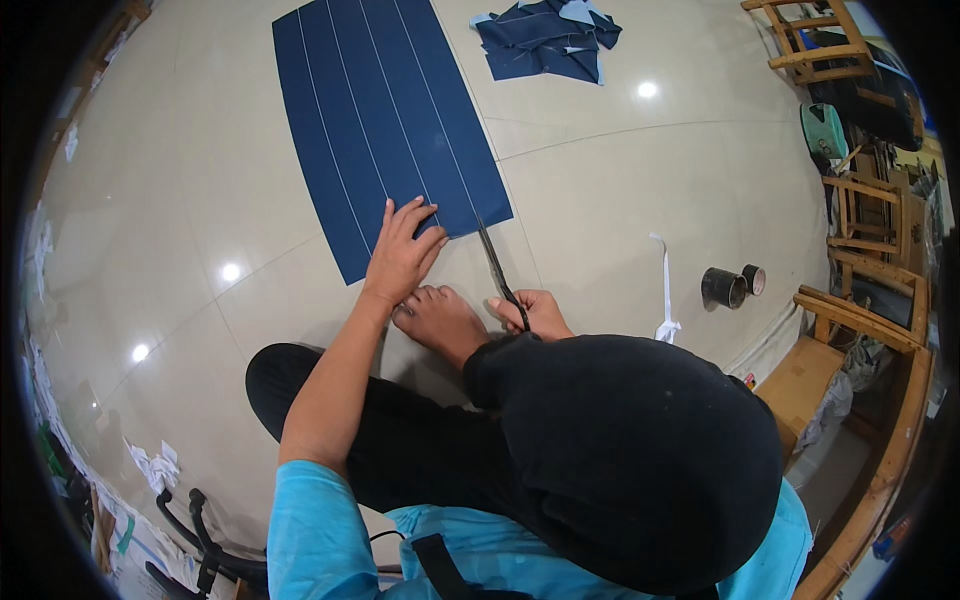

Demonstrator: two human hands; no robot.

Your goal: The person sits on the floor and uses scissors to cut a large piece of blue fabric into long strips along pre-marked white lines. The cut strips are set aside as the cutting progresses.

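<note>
A black-clad knee (640, 450) is nearest; beyond, blue cloth (385, 120) lies on the floor (600, 190). The left hand (402, 255), fingers apart, rests on its near end; the right hand (542, 315) has fingers clamped on scissors (497, 265).

A dark navy cloth (385, 130) lies flat and smooth on the pale tiled floor (600, 200), a long four-sided piece that runs up to the top of the view, where part of its far end is cut off. Four thin white lines run along its length, roughly side by side. Slender dark scissors (499, 268) are held slantwise at its near edge, handles toward the person, blade tips meeting the cloth close to the rightmost line; the blades' opening is too small to tell.
</note>
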